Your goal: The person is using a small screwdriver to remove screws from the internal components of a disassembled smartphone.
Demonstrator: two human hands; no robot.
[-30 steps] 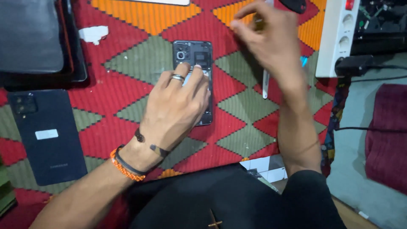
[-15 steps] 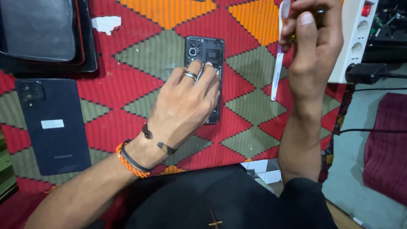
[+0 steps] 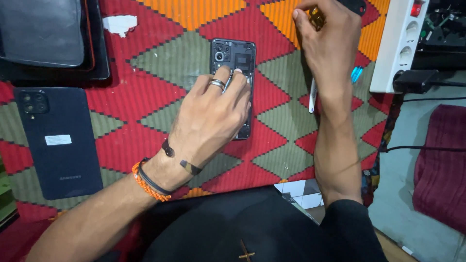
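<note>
A woven mat (image 3: pixel 160 63) with red, green and orange diamond shapes covers the counter. In the middle of it lies an opened phone (image 3: pixel 240 60) with its back off, the inner parts showing. At the left, near edge lies a dark phone back cover (image 3: pixel 58 145), camera holes toward the far side, with a small white sticker on it. At the far left sits a dark flat case (image 3: pixel 41 31), and just beside it a scrap of white paper (image 3: pixel 120 23). Toward the right a thin white tool (image 3: pixel 312 102) lies on the mat. At the far right a white power strip (image 3: pixel 400 43) rests along the mat's edge.
</note>
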